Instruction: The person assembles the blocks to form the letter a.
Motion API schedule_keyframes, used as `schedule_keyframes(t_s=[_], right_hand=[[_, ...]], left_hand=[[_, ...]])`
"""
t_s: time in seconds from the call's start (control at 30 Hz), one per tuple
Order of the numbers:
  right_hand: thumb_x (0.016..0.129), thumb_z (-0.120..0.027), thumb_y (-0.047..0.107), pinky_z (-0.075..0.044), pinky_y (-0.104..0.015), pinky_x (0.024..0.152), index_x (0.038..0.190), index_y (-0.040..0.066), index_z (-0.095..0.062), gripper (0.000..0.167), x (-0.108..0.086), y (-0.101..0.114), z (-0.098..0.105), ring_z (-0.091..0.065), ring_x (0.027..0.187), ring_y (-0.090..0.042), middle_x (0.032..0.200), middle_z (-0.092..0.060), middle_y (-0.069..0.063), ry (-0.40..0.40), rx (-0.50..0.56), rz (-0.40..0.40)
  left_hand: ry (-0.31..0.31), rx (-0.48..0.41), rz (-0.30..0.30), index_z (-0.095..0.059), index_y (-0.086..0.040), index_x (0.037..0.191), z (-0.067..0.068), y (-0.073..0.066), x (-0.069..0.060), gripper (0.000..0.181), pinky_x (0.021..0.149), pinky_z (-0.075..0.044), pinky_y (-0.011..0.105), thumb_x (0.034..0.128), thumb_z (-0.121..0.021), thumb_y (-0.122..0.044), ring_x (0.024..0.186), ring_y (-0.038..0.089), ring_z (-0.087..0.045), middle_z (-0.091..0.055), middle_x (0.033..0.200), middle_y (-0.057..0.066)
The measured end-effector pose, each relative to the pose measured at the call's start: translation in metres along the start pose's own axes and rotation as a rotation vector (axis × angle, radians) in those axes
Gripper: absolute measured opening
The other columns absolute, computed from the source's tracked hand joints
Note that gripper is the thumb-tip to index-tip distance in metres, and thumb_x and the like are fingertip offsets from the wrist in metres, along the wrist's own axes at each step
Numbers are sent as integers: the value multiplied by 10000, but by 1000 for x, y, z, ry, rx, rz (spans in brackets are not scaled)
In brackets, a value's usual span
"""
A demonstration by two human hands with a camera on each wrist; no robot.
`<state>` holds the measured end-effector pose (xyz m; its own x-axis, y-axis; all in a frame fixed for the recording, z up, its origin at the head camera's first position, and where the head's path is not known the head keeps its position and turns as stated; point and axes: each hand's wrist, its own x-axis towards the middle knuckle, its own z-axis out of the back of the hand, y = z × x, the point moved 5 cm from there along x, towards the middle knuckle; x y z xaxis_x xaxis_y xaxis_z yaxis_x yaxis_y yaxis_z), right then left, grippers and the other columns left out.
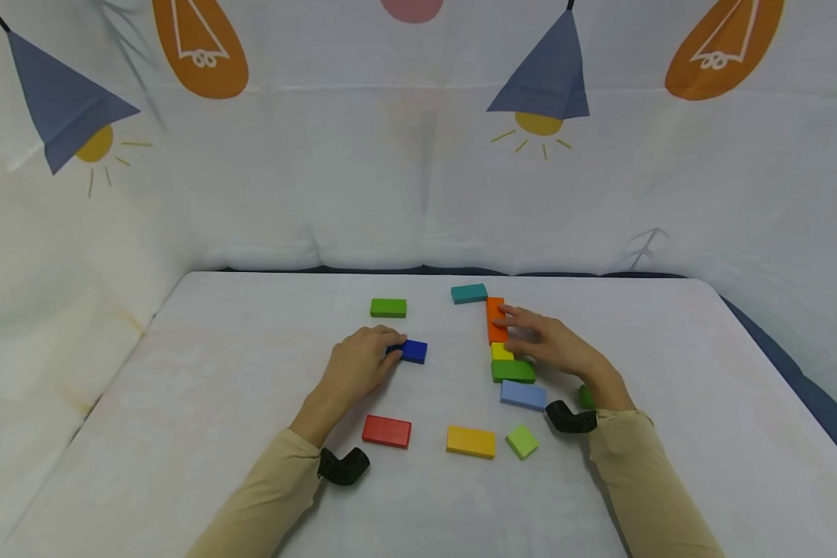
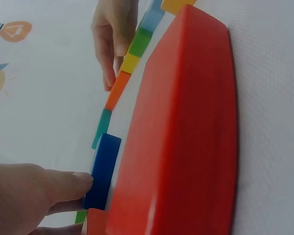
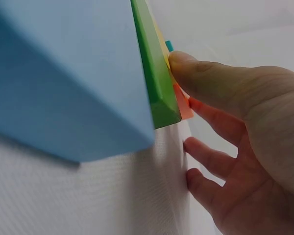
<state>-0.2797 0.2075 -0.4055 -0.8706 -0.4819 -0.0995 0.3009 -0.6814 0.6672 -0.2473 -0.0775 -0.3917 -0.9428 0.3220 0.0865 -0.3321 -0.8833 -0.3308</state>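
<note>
My left hand (image 1: 354,364) pinches a dark blue block (image 1: 415,352) by its left end, thumb on the near side. In the left wrist view the thumb presses against that dark blue block (image 2: 103,171). On the right, my right hand (image 1: 554,341) rests beside a row of blocks. Its fingers reach onto an orange block (image 1: 495,329), and the thumb lies by a small yellow block (image 1: 501,352). Below these in the row come a green block (image 1: 512,372) and a light blue block (image 1: 523,394). A teal block (image 1: 469,294) sits at the orange block's far end.
Nearer me lie a red block (image 1: 387,432), a yellow-orange block (image 1: 470,442) and a lime green square block (image 1: 521,442). Beyond my left hand is a green block (image 1: 388,308). Another green block (image 1: 586,397) is partly hidden by my right wrist. All rest on a white table (image 1: 251,325).
</note>
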Motion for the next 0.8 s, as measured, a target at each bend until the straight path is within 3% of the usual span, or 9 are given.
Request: schedule_keyframes(t_s=[0.57, 0.8], right_hand=[[920, -608, 296, -198, -586, 1126, 1335, 126, -537, 454, 1, 5, 0, -213, 1436, -352, 1525, -341, -76, -12, -23, -12], [919, -609, 300, -194, -590, 1126, 1337, 135, -537, 455, 3, 4, 0, -201, 1439, -358, 1526, -339, -76, -7, -31, -8]], left_hand=[[-23, -6, -4, -682, -196, 1169, 0, 0, 0, 276, 832, -542, 427, 897, -648, -224, 1111, 218, -611, -658, 1209, -17], [3, -14, 12, -675, -184, 1178, 1, -1, 0, 296, 841, -539, 425, 888, -658, -241, 1121, 229, -599, -651, 1222, 2]])
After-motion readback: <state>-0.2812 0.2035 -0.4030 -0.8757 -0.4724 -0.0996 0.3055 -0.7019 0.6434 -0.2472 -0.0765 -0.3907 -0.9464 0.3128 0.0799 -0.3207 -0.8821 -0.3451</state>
